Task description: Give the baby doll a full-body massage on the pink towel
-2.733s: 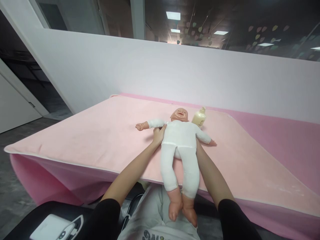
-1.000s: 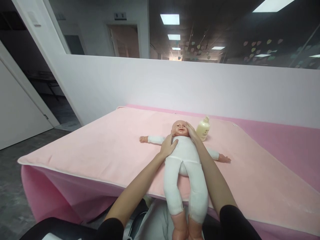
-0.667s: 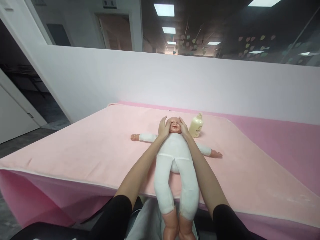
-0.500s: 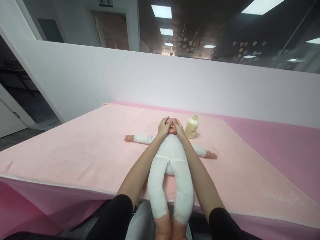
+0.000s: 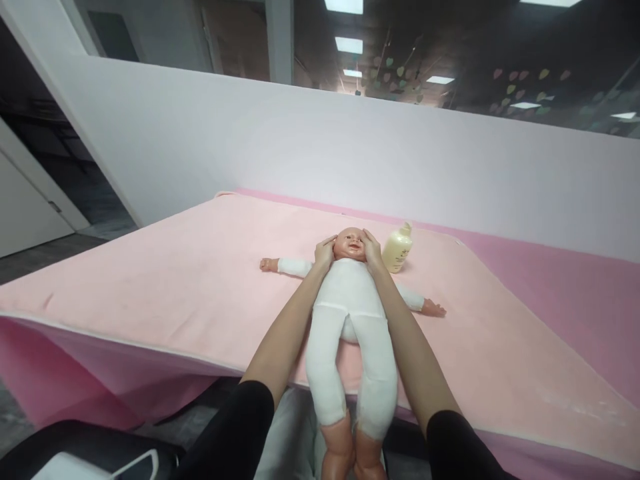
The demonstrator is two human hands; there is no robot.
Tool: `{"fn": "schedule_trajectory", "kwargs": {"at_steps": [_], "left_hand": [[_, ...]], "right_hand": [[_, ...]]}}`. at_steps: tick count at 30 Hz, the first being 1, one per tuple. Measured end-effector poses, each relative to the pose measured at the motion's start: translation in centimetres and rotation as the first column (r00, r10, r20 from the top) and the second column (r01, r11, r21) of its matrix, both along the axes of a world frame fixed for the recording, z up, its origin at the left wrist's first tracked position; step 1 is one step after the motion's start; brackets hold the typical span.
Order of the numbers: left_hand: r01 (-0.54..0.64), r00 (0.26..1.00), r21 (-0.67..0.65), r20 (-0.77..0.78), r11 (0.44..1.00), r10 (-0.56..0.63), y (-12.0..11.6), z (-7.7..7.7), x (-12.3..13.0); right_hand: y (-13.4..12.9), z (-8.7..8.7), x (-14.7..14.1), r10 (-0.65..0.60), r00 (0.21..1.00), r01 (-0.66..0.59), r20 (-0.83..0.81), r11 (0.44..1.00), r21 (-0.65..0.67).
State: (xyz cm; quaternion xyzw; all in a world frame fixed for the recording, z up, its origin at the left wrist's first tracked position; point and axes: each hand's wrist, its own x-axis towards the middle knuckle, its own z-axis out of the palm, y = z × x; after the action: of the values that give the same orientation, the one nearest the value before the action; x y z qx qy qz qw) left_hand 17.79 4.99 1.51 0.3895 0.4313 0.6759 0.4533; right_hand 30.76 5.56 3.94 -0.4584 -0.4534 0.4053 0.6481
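Observation:
A baby doll [image 5: 350, 287] lies on its back, white cloth over its body, arms spread sideways. Its legs hang over the near edge of the pink padded surface toward me. My left hand [image 5: 325, 252] cups one side of the doll's head, and my right hand [image 5: 371, 249] is curved around the other side. The fingers of both hands point away from me, bent along the head. Between them the doll's face shows. Beside my right hand stands a pale yellow bottle [image 5: 397, 249] with a pump-like top.
A pink mat [image 5: 225, 280] covers the table, with pink cloth hanging at the front. Behind it rises a white partition [image 5: 300, 147] with dark glass above. At lower left is a black seat-like object [image 5: 90, 440] with a white item on it.
My hands have slid outward from over the doll's forehead and eyes to the sides of its head, uncovering the face. The camera view has shifted slightly.

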Motion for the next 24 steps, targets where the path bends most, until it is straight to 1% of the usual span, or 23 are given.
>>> {"fn": "schedule_trajectory", "kwargs": {"at_steps": [2, 3, 5, 6, 8, 10, 11, 13, 17, 20, 24], "left_hand": [[-0.002, 0.999, -0.001, -0.037, 1.000, 0.001, -0.5, 0.1, 0.0], [-0.017, 0.998, 0.019, -0.061, 1.000, 0.018, -0.7, 0.4, 0.0], [-0.047, 0.991, 0.097, -0.118, 0.994, 0.059, -1.1, 1.3, 0.2], [-0.036, 0.987, 0.145, -0.151, 0.989, 0.058, -1.2, 1.8, 0.4], [0.037, 0.972, 0.231, -0.232, 0.972, 0.018, -1.3, 2.9, 0.8], [0.118, 0.943, 0.277, -0.332, 0.954, -0.020, -1.3, 3.7, 1.3], [0.139, 0.928, 0.288, -0.373, 0.947, -0.023, -1.3, 4.0, 1.6], [0.147, 0.911, 0.296, -0.412, 0.944, -0.013, -1.4, 4.1, 1.8], [0.140, 0.927, 0.312, -0.374, 0.940, -0.014, -1.5, 3.7, 1.8], [0.148, 0.936, 0.314, -0.351, 0.938, -0.030, -1.2, 3.5, 1.7], [0.139, 0.942, 0.300, -0.334, 0.944, -0.033, -0.9, 3.6, 1.7]], "right_hand": [[0.4, -0.1, 0.1, -0.003, 1.000, 0.003, -0.028, 1.000, -0.010], [0.6, -0.2, 0.2, -0.004, 1.000, 0.004, -0.023, 1.000, -0.008], [1.0, -0.3, 0.3, -0.008, 1.000, 0.008, 0.003, 1.000, 0.004], [1.1, -0.4, 0.4, -0.007, 1.000, 0.007, 0.013, 1.000, 0.009], [1.2, -0.5, 0.5, -0.005, 1.000, 0.005, 0.018, 1.000, 0.014], [1.1, -0.5, 0.6, -0.021, 1.000, 0.021, 0.013, 1.000, 0.012], [1.0, -0.6, 0.6, -0.031, 0.999, 0.031, 0.009, 0.999, 0.014], [0.8, -0.6, 0.5, -0.043, 0.999, 0.043, 0.010, 0.998, 0.038], [0.2, -0.8, 0.4, -0.014, 0.998, 0.008, 0.062, 0.995, 0.097], [0.0, -0.9, 0.4, 0.003, 0.997, -0.010, 0.080, 0.997, 0.082], [-0.1, -0.5, 0.4, 0.017, 0.998, -0.021, 0.057, 0.997, 0.079]]}}
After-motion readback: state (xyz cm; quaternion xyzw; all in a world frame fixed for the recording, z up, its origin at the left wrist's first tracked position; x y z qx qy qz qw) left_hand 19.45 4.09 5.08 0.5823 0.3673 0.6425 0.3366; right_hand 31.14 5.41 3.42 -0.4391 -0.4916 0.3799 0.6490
